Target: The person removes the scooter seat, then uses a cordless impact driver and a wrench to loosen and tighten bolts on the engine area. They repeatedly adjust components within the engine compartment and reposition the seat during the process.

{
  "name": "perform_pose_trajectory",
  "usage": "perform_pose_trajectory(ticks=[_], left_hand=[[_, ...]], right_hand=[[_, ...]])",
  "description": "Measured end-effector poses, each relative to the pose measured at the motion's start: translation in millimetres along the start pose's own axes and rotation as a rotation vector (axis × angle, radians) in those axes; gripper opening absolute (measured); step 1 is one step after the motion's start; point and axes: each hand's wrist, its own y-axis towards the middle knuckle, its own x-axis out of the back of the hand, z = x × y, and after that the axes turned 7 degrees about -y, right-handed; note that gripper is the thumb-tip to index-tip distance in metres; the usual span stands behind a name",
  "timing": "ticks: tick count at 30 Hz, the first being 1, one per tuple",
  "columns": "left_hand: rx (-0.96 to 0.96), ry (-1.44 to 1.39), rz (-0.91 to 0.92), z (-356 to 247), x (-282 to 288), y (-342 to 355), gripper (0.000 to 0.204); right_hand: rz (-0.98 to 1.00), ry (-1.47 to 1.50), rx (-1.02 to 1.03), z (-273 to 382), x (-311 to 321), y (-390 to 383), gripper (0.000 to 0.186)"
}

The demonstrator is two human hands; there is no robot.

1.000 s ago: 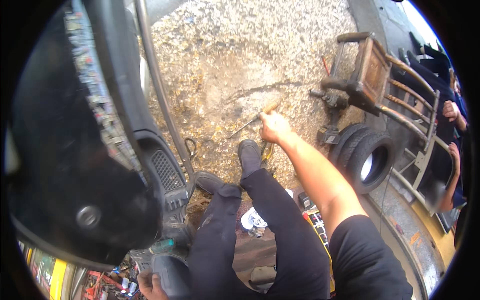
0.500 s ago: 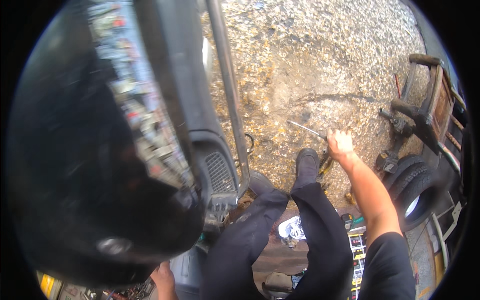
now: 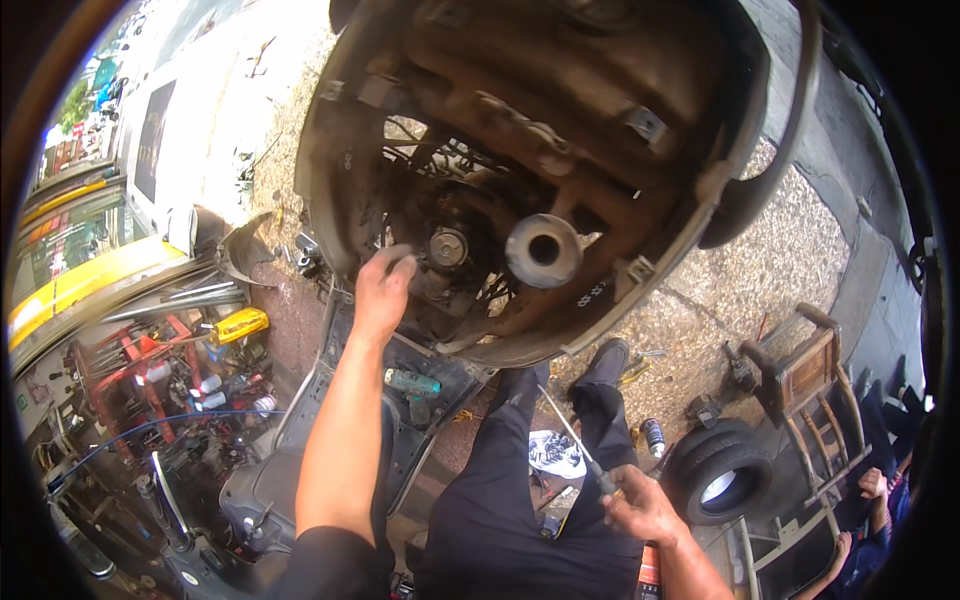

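A large dirty housing fills the upper middle, its underside showing brackets, a round metal fitting and a pale ring around a dark hole. My left hand is raised to the housing's lower left interior, fingers curled beside that fitting; what they grip is too blurred to name. Low on the right, over my thigh, my right hand grips the handle of a long screwdriver, its shaft angled up and leftward. Below the housing, a green power drill lies on a dark panel.
Stacked tyres, a wooden chair on its side and a co-worker's hand are at the right. Left are red racks of tools, a yellow case and a blue hose. A white cloth lies between my legs.
The black bodywork, earlier at left, now shows its underside across the upper middle. My left hand has risen from the lower edge to it. My right hand has drawn lower, still holding the screwdriver.
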Motion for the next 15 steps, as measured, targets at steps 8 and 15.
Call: perform_pose_trajectory(ticks=[8,15], left_hand=[[-0.064,0.321,0.132,3,-34,90,0.044],[-0.017,0.356,0.335,7,-34,120,0.049]], right_hand=[[-0.329,-0.07,0.3,159,-95,74,0.05],[-0.622,0.085,0.226,241,-125,149,0.045]])
